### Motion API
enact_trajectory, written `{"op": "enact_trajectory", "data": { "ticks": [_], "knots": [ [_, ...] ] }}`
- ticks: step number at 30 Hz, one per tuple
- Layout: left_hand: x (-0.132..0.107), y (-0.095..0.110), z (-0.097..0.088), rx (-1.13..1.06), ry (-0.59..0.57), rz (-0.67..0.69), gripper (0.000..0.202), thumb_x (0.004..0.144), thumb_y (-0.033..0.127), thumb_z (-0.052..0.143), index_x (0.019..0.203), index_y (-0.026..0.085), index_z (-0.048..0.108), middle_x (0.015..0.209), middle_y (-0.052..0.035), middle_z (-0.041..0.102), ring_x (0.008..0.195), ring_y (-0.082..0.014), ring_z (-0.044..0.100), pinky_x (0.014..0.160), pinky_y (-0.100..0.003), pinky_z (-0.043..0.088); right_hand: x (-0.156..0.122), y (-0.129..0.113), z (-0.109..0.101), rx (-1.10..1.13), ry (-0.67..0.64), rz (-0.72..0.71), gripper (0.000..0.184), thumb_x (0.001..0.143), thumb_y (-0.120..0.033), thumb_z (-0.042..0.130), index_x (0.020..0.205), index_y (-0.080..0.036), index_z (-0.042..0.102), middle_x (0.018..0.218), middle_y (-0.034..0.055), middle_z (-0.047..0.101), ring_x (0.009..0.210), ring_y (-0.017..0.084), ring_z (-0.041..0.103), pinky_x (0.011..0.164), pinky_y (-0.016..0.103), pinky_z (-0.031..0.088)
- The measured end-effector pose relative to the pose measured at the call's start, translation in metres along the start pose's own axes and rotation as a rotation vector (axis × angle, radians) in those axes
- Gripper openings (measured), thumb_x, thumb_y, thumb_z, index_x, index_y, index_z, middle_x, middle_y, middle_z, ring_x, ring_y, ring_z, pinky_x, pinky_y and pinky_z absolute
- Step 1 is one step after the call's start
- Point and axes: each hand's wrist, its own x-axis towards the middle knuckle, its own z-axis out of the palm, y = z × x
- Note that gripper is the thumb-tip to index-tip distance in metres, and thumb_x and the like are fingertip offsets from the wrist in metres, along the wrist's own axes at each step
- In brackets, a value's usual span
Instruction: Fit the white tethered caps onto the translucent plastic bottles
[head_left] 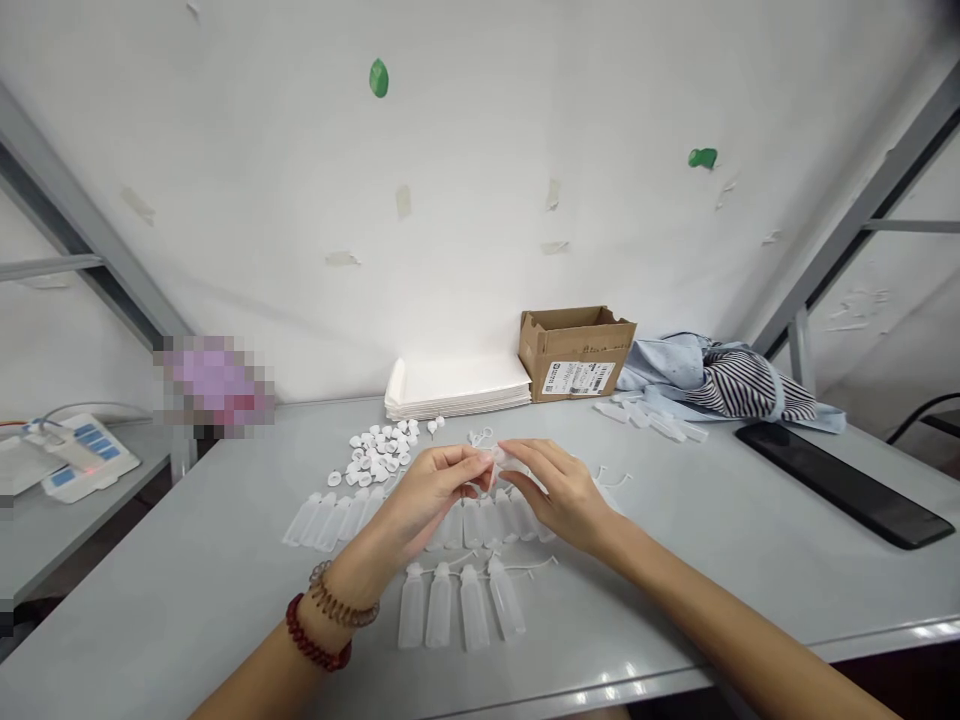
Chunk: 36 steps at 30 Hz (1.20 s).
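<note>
A bottle [510, 461], partly hidden, is pinched in the fingertips of left hand [433, 492] and right hand [571, 495] above the desk [187, 580]; fine fitting appears under way, seemingly calling for steady grip; caps [382, 450] and laid-out bottles [474, 610] lie nearby.

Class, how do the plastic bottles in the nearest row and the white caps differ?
The plastic bottles are long and narrow; the caps are short and round. The bottles look translucent; the caps look opaque. The bottles lie in a row; the caps lie jumbled. Both rest on the gray table.
</note>
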Motion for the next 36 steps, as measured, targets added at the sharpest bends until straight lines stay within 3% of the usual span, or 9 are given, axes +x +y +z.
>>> {"op": "enact_trajectory", "data": {
  "ticks": [3, 7, 10, 13, 22, 25, 27, 31, 36],
  "knots": [
    [0.001, 0.000, 0.000, 0.147, 0.099, 0.052, 0.025, 0.083, 0.037, 0.060, 0.070, 0.016, 0.064, 0.073, -0.0028, 0.061, 0.075, -0.0158, 0.054, 0.074, -0.030, 0.040, 0.003, -0.006, -0.004, 0.278, -0.039, 0.296, 0.030, 0.084, -0.018, 0.061, 0.114, -0.021, 0.062, 0.098, 0.0100, 0.071, 0.087, 0.021, 0.067, 0.076, 0.036, 0.054],
    [-0.001, 0.001, 0.001, 0.421, 0.242, 0.257, 0.021, 0.082, 0.034, 0.060, 0.095, 0.019, 0.063, 0.095, -0.0064, 0.065, 0.093, -0.0220, 0.057, 0.082, -0.035, 0.042, 0.012, -0.012, -0.012, 0.893, -0.173, 0.811, 0.033, 0.080, -0.031, 0.068, 0.111, -0.021, 0.066, 0.096, 0.0074, 0.073, 0.082, 0.020, 0.068, 0.079, 0.037, 0.053],
    [-0.006, 0.000, 0.004, 0.672, 0.187, 0.421, 0.037, 0.080, 0.030, 0.062, 0.116, 0.023, 0.055, 0.119, -0.0084, 0.058, 0.109, -0.0255, 0.051, 0.090, -0.039, 0.040, 0.017, -0.012, -0.016, 1.182, -0.196, 0.921, 0.033, 0.077, -0.034, 0.070, 0.106, -0.019, 0.069, 0.094, 0.0080, 0.073, 0.084, 0.020, 0.068, 0.081, 0.035, 0.051],
    [-0.008, -0.005, 0.008, 0.819, 0.144, 0.541, 0.052, 0.077, 0.034, 0.067, 0.125, 0.024, 0.048, 0.125, -0.0103, 0.053, 0.116, -0.0281, 0.045, 0.096, -0.042, 0.037, 0.018, -0.011, -0.017, 1.314, -0.197, 0.936, 0.031, 0.076, -0.035, 0.071, 0.101, -0.016, 0.070, 0.099, 0.0110, 0.072, 0.084, 0.021, 0.068, 0.075, 0.032, 0.052],
    [-0.006, -0.010, 0.011, 0.962, 0.192, 0.670, 0.054, 0.075, 0.040, 0.071, 0.121, 0.021, 0.050, 0.116, -0.0123, 0.056, 0.111, -0.0296, 0.047, 0.095, -0.043, 0.037, 0.019, -0.013, -0.019, 1.333, -0.244, 0.912, 0.033, 0.077, -0.037, 0.069, 0.103, -0.016, 0.067, 0.094, 0.0111, 0.072, 0.082, 0.022, 0.070, 0.070, 0.033, 0.054],
    [-0.009, -0.007, 0.011, 0.903, 0.176, 0.654, 0.053, 0.076, 0.039, 0.070, 0.122, 0.021, 0.051, 0.119, -0.0115, 0.056, 0.113, -0.0283, 0.046, 0.096, -0.040, 0.036, 0.018, -0.015, -0.018, 1.172, -0.213, 0.899, 0.034, 0.076, -0.036, 0.070, 0.104, -0.018, 0.065, 0.090, 0.0085, 0.072, 0.079, 0.021, 0.070, 0.071, 0.034, 0.055],
    [-0.010, -0.005, 0.012, 0.832, 0.225, 0.619, 0.039, 0.083, 0.037, 0.062, 0.118, 0.021, 0.054, 0.117, -0.0100, 0.057, 0.111, -0.0255, 0.048, 0.093, -0.037, 0.038, 0.016, -0.016, -0.017, 0.938, -0.165, 0.840, 0.031, 0.078, -0.036, 0.069, 0.102, -0.018, 0.066, 0.090, 0.0073, 0.072, 0.078, 0.020, 0.069, 0.072, 0.035, 0.055],
    [-0.010, -0.001, 0.015, 0.666, 0.291, 0.408, 0.023, 0.091, 0.035, 0.048, 0.091, 0.020, 0.065, 0.090, -0.0051, 0.067, 0.085, -0.0201, 0.058, 0.076, -0.031, 0.042, 0.009, -0.015, -0.011, 0.371, -0.028, 0.453, 0.018, 0.084, -0.028, 0.062, 0.101, -0.020, 0.065, 0.093, 0.0079, 0.071, 0.081, 0.019, 0.067, 0.073, 0.034, 0.055],
    [-0.007, 0.003, 0.017, 0.468, 0.208, 0.203, 0.024, 0.081, 0.039, 0.062, 0.071, 0.018, 0.064, 0.072, -0.0028, 0.065, 0.071, -0.0181, 0.056, 0.068, -0.029, 0.043, 0.004, -0.009, -0.004, -0.071, 0.112, -0.008, 0.025, 0.087, -0.014, 0.057, 0.110, -0.021, 0.060, 0.088, 0.0090, 0.071, 0.077, 0.020, 0.067, 0.065, 0.033, 0.052]
  ]
}}
